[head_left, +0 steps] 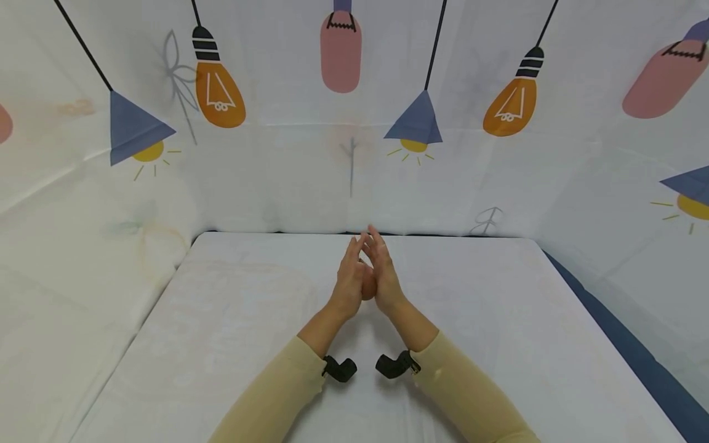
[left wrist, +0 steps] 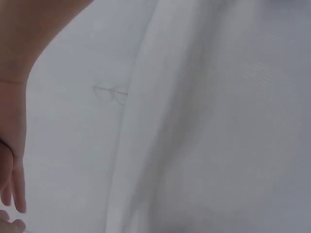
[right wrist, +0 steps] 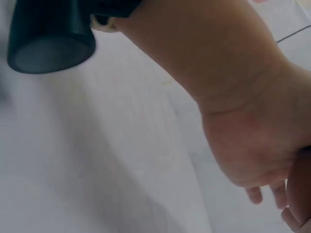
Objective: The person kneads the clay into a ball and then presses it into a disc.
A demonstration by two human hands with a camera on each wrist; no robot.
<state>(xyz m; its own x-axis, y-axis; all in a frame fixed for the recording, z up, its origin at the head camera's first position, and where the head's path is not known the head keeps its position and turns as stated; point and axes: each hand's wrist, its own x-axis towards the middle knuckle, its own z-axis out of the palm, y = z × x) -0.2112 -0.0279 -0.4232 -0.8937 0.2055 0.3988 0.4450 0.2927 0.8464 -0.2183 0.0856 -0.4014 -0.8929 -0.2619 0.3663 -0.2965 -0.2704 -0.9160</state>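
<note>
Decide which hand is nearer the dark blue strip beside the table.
Right: the right hand lies left of the strip; the left hand is farther left, beyond the round brown object.

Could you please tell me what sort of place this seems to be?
Probably an improvised indoor recording booth: a white-covered table stands before a pale, lamp-patterned backdrop that looks like hung sheeting, and the person wears black wrist cameras.

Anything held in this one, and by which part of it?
Yes: a rounded reddish-brown thing, held at its opposite sides between the left hand and the right hand. What it is cannot be told.
</note>
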